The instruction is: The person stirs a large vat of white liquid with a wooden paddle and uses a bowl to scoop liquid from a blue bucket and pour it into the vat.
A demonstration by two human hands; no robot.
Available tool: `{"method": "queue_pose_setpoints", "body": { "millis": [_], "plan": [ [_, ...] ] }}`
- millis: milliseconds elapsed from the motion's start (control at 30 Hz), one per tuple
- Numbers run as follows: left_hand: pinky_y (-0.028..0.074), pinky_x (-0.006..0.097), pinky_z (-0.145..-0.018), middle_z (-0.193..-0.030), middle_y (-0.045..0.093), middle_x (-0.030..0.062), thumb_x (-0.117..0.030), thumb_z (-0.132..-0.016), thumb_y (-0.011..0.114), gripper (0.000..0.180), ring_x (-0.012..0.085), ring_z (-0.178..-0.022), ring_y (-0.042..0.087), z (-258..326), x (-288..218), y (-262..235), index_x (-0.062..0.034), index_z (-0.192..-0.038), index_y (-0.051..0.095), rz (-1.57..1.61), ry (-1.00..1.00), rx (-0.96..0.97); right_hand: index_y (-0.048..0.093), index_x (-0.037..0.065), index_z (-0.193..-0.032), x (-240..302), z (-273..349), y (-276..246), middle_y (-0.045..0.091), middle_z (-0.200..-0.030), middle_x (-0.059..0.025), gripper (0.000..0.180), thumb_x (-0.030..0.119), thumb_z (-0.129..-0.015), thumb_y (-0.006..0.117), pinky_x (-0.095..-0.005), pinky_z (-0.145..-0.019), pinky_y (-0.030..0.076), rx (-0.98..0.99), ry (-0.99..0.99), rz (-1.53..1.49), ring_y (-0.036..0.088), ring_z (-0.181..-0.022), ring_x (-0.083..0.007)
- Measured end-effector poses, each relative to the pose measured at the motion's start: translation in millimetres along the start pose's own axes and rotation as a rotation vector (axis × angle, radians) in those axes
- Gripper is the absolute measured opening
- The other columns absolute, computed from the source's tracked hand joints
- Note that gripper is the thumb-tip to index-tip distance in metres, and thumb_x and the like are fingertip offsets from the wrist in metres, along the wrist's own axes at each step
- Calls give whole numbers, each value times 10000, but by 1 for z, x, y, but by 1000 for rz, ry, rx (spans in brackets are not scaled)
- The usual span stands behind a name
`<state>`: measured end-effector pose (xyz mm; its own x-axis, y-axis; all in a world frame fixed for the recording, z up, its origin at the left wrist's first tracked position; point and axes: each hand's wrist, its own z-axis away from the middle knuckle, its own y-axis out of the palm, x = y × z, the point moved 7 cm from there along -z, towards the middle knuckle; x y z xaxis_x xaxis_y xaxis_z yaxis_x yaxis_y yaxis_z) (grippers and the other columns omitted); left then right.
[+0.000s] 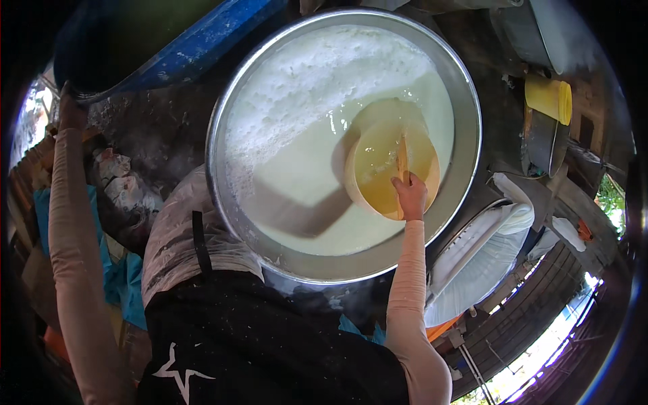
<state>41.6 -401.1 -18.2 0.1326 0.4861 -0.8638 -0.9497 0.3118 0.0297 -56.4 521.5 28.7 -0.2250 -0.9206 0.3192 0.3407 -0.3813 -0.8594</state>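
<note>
A wide round metal vat [470, 162] holds milky white liquid, with thick white foam [324, 74] along its far left side. Over its right half is a round yellow bucket [358, 185] with yellowish liquid inside and a wooden bar handle [403, 152] across its mouth. My right hand [411, 197] is closed around the near end of that bar. The bucket casts a shadow on the white liquid; I cannot tell whether its base touches the surface. At the far left, my left hand [71, 110] grips the rim of a large blue barrel [192, 50], fingers partly hidden in shade.
White cloth [489, 250] hangs over a container right of the vat. Farther right, a yellow container [548, 99] sits on a metal drum [543, 143]. Blue plastic sheeting [121, 270] and a crumpled whitish bag [125, 185] lie at left. Steam or haze hangs near the floor.
</note>
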Motion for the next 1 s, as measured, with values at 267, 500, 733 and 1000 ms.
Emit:
{"method": "queue_pose_setpoints", "body": {
  "millis": [267, 500, 733, 1000],
  "plan": [
    [507, 350, -995, -1263, 643, 95, -146, -970, 565, 395, 234, -1135, 623, -80, -58, -57, -6, -1337, 520, -645, 658, 476, 679, -9, -819, 44, -6, 12, 649, -695, -185, 315, 286, -741, 761, -452, -654, 497, 144, -26, -5, 628, -655, -345],
    [461, 334, -1057, -1329, 603, 129, -58, -870, 651, 592, 249, -1214, 588, -7, -23, 1, 20, -1411, 424, -1371, 1172, 141, 700, -20, -836, 52, 4, 9, 657, -674, -196, 347, 311, -744, 753, -434, -648, 522, 278, -43, 161, 664, -613, -321],
    [376, 344, -1133, -1346, 594, 147, -102, -888, 630, 484, 269, -1308, 504, -4, -24, 7, 42, -1337, 522, -1085, 820, 250, 707, -53, -916, 89, 21, 12, 681, -736, -210, 428, 345, -758, 708, -424, -699, 517, 412, -2, 268, 675, -685, -328],
    [393, 370, -1123, -1414, 517, 211, -151, -802, 749, 656, 322, -1356, 458, -55, -18, -23, 75, -1363, 496, -964, 814, 91, 703, -63, -831, 131, 26, 46, 688, -734, -249, 434, 353, -773, 593, -458, -792, 540, 534, -187, 599, 697, -785, -392]
  ]
}}
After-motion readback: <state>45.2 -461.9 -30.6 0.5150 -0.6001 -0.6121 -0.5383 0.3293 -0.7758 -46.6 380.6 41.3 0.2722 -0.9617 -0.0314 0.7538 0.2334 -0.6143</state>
